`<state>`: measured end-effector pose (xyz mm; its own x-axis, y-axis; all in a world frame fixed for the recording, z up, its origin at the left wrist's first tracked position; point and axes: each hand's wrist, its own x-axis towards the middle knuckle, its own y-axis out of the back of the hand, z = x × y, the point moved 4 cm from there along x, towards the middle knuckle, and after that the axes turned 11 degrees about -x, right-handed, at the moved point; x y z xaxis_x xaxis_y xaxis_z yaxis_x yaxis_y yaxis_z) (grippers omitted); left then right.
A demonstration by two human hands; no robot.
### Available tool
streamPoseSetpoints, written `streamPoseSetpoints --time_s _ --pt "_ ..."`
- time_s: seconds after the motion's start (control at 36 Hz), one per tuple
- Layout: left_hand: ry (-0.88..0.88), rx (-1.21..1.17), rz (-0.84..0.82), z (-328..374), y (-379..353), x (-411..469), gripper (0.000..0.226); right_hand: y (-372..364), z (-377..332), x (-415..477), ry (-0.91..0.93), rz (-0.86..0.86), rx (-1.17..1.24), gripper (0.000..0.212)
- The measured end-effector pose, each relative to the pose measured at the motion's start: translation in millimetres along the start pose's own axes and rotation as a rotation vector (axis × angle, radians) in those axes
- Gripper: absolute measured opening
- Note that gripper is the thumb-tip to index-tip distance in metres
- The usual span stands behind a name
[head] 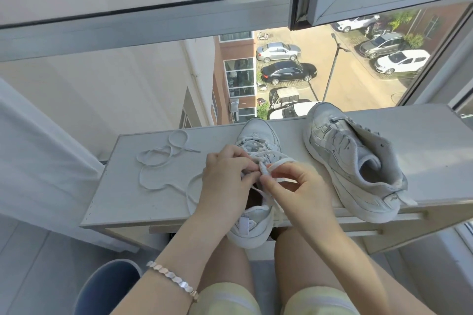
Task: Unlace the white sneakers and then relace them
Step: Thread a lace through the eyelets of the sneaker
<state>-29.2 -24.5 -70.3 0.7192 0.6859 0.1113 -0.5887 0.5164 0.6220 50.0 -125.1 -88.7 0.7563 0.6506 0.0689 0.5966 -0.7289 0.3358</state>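
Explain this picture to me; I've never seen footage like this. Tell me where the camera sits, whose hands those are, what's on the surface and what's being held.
There is no machine here. A person wears one wide-angle camera on the head, so you look down along their own arms. The left hand, with a bracelet on its wrist, and the right hand both pinch the lace of the white sneaker in front of them. It stands on a white desk by a window. A second white sneaker lies tilted to the right, and a loose lace lies in loops to the left.
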Motion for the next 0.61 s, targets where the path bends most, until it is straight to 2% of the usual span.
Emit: streamPoseSetpoints --time_s 0.14,0.22,0.31,0.36,0.42,0.47,0.53,0.61 --pt "-0.058 0.013 0.000 0.7 0.5 -1.0 0.016 0.8 -0.6 4.0 -0.031 -0.004 -0.035 0.015" --pt "-0.012 -0.186 0.047 -5.5 7.1 -4.6 0.018 -1.4 -1.4 4.7 -0.027 0.028 -0.065 0.014" --pt "0.193 -0.602 0.158 -13.9 17.2 -8.6 0.025 -4.9 1.8 4.4 -0.045 0.045 -0.067 0.015" --pt "0.320 -1.067 0.228 -16.2 22.3 -9.2 0.026 -6.2 3.0 4.2 -0.067 0.040 -0.044 0.018" --pt "0.335 -1.491 0.267 -14.4 29.3 -8.5 0.027 -6.5 2.7 4.2 -0.084 0.042 -0.018 0.025" --pt "0.352 -1.706 0.302 -15.8 33.8 -7.0 0.028 -6.5 1.7 4.1 -0.091 0.043 -0.002 0.031" --pt "0.442 -1.622 0.294 -20.1 33.1 -5.0 0.028 -6.8 0.9 4.2 -0.093 0.037 -0.007 0.033" --pt "0.440 -1.000 0.321 -34.0 43.2 -1.0 0.027 -6.4 2.1 5.7 -0.096 0.042 -0.025 0.028"
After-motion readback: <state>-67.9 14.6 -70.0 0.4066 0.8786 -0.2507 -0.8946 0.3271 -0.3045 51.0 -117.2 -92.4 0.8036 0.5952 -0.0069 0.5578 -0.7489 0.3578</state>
